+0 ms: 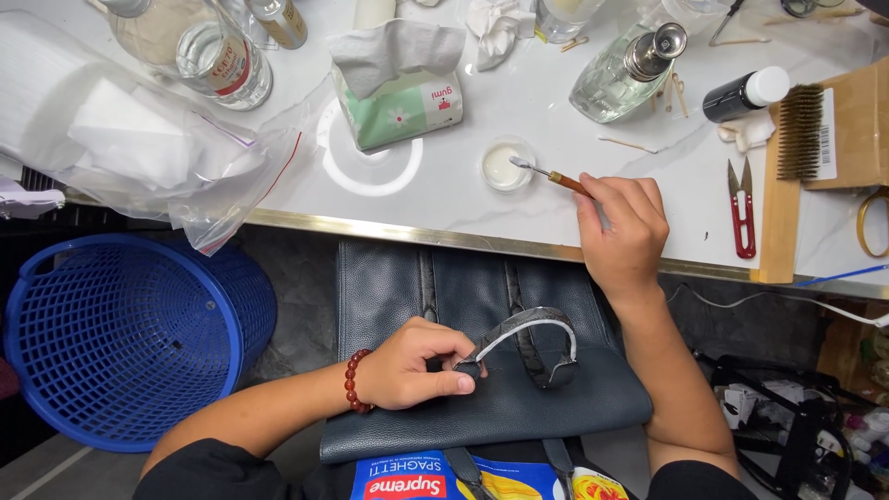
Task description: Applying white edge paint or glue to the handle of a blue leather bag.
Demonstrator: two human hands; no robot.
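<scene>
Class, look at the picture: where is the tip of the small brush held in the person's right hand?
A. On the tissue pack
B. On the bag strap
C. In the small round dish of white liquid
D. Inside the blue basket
C: the right hand holds the brush with its tip in the small dish of white liquid on the table.

Bright overhead light floods my white table, throwing a round glare ring beside the tissue pack and washing out the plastic bag at the upper left. Below the table edge it turns dim (the lower right corner is nearly black), though my hands stay evenly lit with only soft shadows. Focus is sharp at the centre, and the frame's edges bow slightly.
</scene>
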